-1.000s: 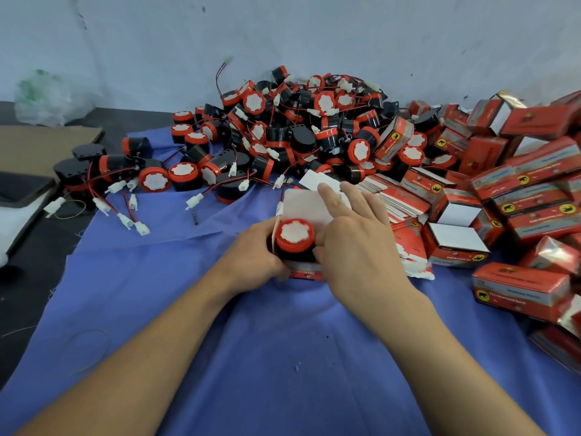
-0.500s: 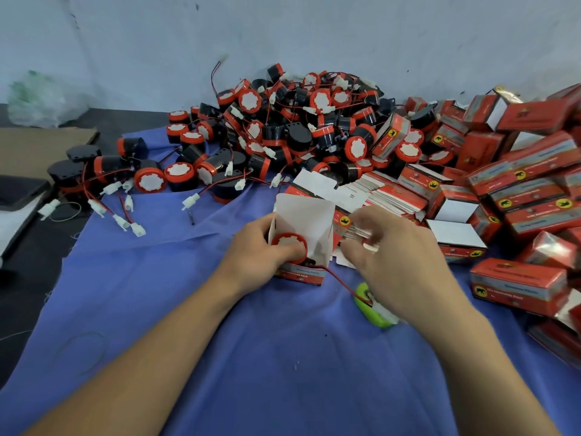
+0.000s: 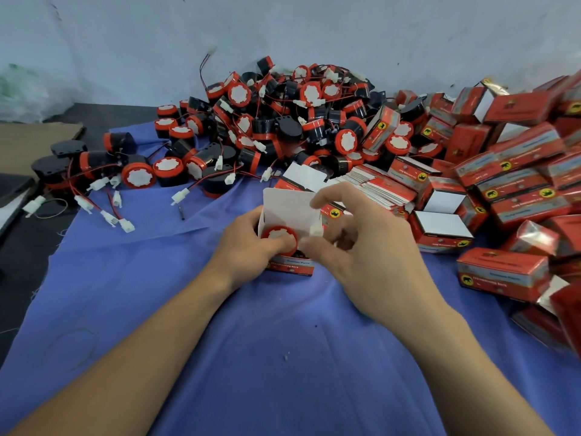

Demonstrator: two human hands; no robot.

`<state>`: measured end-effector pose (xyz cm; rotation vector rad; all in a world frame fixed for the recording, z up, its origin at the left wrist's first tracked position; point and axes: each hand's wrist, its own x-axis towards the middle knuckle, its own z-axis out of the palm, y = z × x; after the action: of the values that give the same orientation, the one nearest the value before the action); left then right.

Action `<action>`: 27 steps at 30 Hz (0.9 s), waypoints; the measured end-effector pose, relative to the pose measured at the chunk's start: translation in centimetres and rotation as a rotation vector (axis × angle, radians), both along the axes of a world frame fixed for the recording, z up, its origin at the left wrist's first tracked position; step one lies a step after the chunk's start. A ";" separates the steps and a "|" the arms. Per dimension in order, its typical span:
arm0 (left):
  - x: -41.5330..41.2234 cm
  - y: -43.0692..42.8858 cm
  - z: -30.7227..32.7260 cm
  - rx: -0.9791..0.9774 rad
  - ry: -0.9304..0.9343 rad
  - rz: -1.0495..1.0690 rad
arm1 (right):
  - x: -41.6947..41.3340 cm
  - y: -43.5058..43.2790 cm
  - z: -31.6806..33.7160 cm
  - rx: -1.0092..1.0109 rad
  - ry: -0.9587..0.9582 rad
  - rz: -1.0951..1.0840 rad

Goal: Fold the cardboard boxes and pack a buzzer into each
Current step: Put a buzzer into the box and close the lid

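Head camera, looking down: we see two bare forearms reaching onto a blue cloth point(image 3: 283, 357), with both hands meeting at one small box.

The left hand point(image 3: 246, 247) grips the open box point(image 3: 290, 267). Its fingers curl round the box's left side, and its thumb lies across the lower rim of the buzzer point(image 3: 279, 234). The buzzer sits inside the box, its red ring and white face turned up towards us. The box's white flap point(image 3: 287, 207) stands open just beyond the left fingertips.

The right hand point(image 3: 367, 253) is loosely curled against the box's right edge. Its thumb and a finger appear to pinch a white connector point(image 3: 316, 231) at the box's corner, though motion blur softens the detail. The index finger arches above the flap's right end.

Beyond the fingertips of both hands lies a pile of loose buzzers point(image 3: 283, 121), black and red, tangled with red wires. Just past the right fingers we see a stack of flat boxes point(image 3: 380, 187). Further right of those fingers is a heap of folded boxes point(image 3: 518, 190).
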<state>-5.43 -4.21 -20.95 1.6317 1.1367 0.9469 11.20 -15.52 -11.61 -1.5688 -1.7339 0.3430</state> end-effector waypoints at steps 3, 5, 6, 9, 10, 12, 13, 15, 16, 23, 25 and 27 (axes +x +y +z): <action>0.1 -0.1 0.1 0.013 -0.015 -0.022 | -1.0 1.2 0.0 0.050 0.133 0.020; 0.2 -0.2 0.3 0.023 -0.007 -0.017 | -1.7 2.3 0.0 0.024 0.131 0.032; 0.2 -0.2 0.3 0.026 0.002 -0.011 | -1.9 2.9 0.0 0.008 0.094 0.027; 0.2 0.0 0.1 0.005 0.006 -0.015 | -1.6 4.9 -0.1 -0.014 -0.175 -0.030; 0.2 0.0 0.1 -0.003 0.005 -0.014 | -1.4 5.4 -0.1 -0.013 -0.283 -0.060; 0.1 0.1 0.0 -0.009 0.009 -0.005 | -0.7 6.3 0.0 -0.020 -0.436 -0.071; 0.1 0.1 0.0 -0.010 0.014 0.001 | -0.4 6.5 0.0 -0.036 -0.503 -0.055; 0.1 0.1 0.1 -0.007 0.018 0.002 | 0.1 6.6 -0.2 -0.079 -0.673 -0.045; 0.1 0.1 0.1 -0.004 0.019 0.001 | 0.2 6.5 -0.3 -0.088 -0.759 -0.054; 0.2 -0.1 0.2 0.022 0.024 0.019 | -2.1 4.4 0.3 -0.087 -1.127 0.048; 0.2 -0.3 0.2 0.032 0.021 0.022 | -2.6 4.1 0.2 -0.101 -1.209 0.100; 0.3 -0.5 0.3 0.041 0.027 0.024 | -2.7 4.2 0.0 -0.113 -1.251 0.132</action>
<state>-5.17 -4.66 -20.66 1.6714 1.1638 0.9722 8.54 -11.29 -11.61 -1.8975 -2.7500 -0.6570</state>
